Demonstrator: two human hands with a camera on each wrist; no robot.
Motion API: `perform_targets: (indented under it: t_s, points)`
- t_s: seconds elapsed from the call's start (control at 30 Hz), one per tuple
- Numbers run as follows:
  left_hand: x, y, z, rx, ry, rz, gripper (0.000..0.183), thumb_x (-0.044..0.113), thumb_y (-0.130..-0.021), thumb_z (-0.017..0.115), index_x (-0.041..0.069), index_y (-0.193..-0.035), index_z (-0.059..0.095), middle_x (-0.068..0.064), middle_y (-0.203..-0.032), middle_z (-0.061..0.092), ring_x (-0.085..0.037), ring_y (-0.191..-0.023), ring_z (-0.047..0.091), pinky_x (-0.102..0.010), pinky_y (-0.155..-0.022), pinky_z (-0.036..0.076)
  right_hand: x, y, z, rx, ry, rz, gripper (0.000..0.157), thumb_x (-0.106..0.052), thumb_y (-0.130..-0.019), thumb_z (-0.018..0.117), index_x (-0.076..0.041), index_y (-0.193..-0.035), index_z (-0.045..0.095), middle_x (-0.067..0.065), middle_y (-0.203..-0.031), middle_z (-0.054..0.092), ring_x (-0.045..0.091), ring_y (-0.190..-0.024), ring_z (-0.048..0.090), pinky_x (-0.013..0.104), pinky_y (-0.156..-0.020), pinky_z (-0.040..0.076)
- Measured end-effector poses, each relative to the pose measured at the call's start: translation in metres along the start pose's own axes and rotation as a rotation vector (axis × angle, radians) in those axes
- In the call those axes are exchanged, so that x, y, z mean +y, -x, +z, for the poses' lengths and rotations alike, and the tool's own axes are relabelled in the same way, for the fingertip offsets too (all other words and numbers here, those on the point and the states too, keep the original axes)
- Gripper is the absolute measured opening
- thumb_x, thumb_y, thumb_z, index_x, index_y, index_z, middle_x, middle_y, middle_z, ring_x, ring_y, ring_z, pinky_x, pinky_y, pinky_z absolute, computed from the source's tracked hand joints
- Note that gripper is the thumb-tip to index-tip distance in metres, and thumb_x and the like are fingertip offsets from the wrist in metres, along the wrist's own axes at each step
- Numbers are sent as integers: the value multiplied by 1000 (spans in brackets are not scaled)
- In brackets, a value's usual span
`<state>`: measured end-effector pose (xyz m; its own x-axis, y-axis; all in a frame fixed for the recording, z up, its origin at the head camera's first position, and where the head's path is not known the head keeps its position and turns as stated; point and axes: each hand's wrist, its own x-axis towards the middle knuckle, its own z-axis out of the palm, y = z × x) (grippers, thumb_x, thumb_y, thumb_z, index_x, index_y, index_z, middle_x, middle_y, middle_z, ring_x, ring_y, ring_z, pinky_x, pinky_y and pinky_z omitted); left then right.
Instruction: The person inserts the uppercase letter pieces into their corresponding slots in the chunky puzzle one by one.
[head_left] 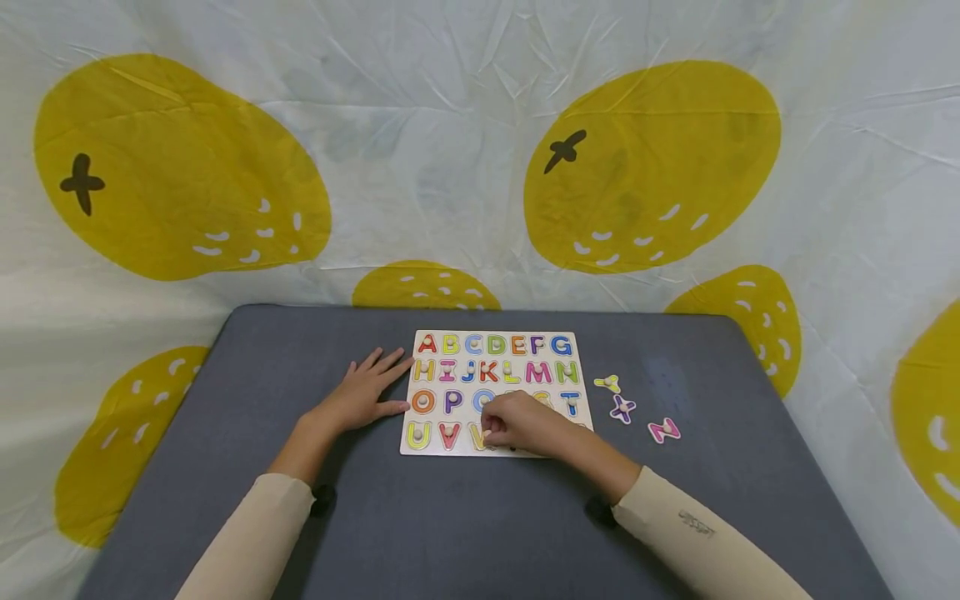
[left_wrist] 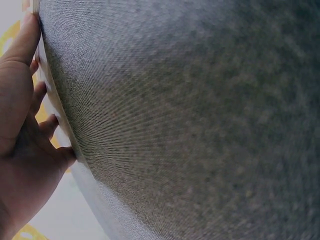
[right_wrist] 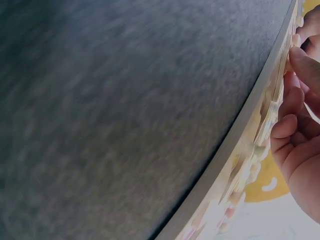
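Note:
A wooden alphabet peg puzzle board [head_left: 495, 457] lies on the table, its colored letters set in rows. My right hand [head_left: 528, 423] is over the bottom row, with thumb and index finger pinching the knob of the yellow letter W piece [head_left: 476, 436], partly covered by the fingers. In the right wrist view, the thumb [right_wrist: 305, 65] presses at a small wooden knob, the other fingers curled. To the left, my left hand [head_left: 360, 396] rests on the table with fingers spread, fingertips at the board's left edge. The right hand hides several slots of the lower rows.
Right of the board lie three loose pieces: a yellow Y [head_left: 607, 384], a purple X [head_left: 622, 409] and a pink Z [head_left: 664, 430]. The dark grey table [head_left: 465, 533] reaches back to a white cloth [head_left: 427, 167] printed with yellow fruit.

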<state>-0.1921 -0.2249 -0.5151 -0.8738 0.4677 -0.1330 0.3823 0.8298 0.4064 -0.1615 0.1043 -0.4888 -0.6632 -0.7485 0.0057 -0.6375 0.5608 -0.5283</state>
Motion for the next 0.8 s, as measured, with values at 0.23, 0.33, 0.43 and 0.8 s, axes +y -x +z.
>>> perform_targets:
  t_s: [0.23, 0.33, 0.43, 0.8]
  points:
    - [0, 0, 0, 1, -1, -3, 86, 53, -95, 69, 24, -165, 29, -9, -172, 24, -46, -159, 11, -77, -118, 10, -5, -5, 5, 5, 15, 14, 17, -11, -85, 82, -15, -77, 68, -11, -65, 55, -2, -63, 46, 17, -60, 40]
    - [-1, 1, 0, 1, -2, -3, 86, 52, -95, 70, 24, -165, 30, -9, -172, 24, -46, -159, 11, -77, -118, 10, -6, -5, 6, 7, 30, 30, 18, -11, -85, 82, -15, -76, 67, -11, -64, 53, -2, -62, 45, 17, -59, 39]
    - [0, 1, 0, 2, -4, -2, 86, 52, -95, 70, 24, -165, 30, -9, -172, 24, -46, -159, 12, -77, -118, 10, -7, -5, 5, 3, 33, 35, 18, -12, -85, 82, -14, -77, 67, -10, -65, 54, -1, -62, 46, 17, -59, 39]
    - [-1, 0, 1, -3, 4, 0, 86, 55, -94, 69, 24, -165, 30, -9, -172, 24, -47, -158, 12, -78, -118, 10, 9, 16, -12, -21, -46, 112, 8, -17, -92, 79, -14, -90, 72, -11, -72, 59, 0, -66, 50, 21, -64, 45]
